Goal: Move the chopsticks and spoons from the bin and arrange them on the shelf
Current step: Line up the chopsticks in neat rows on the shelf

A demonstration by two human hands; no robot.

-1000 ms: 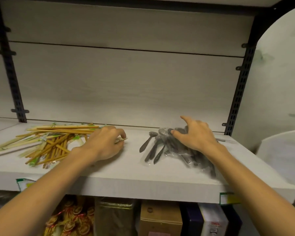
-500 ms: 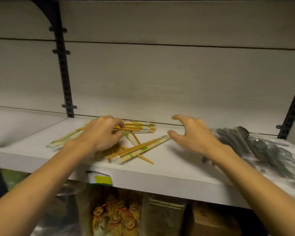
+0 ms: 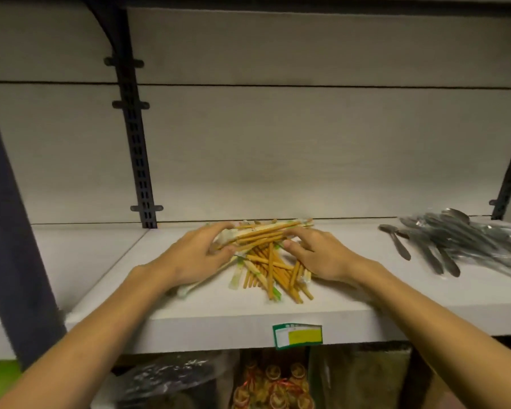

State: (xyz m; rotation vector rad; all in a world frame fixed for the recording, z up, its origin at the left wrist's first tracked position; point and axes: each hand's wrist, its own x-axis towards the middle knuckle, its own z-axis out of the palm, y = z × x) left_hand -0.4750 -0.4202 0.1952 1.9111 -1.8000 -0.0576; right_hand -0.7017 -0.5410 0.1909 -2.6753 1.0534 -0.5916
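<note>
Compared with half a second earlier, the right hand [image 3: 322, 255] has come across from open air above the shelf and now rests on the right side of the chopsticks [image 3: 270, 261]. The left hand [image 3: 198, 255] has moved from on top of the pile to its left side. The view has also swung, so the pile sits at centre and the spoons [image 3: 455, 243] lie farther right.

Grip state: both hands bracket an upper bundle of chopsticks. The left hand's fingers curl round the bundle's left end, thumb beneath. The right hand's fingers lie over the bundle's right end with the thumb pointing in toward the pile; it appears to hold the bundle, though the contact is partly blurred.

The chopsticks lie on the white shelf [image 3: 219, 320], between the two hands and just below them toward the front edge. They are tan wooden pairs in pale paper sleeves with green marks. The held bundle runs crosswise; the loose ones below cross at mixed angles.

The spoons are grey, wrapped in clear plastic, well to the right of the right hand.

A green-bordered tag [image 3: 297, 335] with a yellow panel hangs on the shelf's front edge below the hands. Its writing is too blurred to read.
</note>
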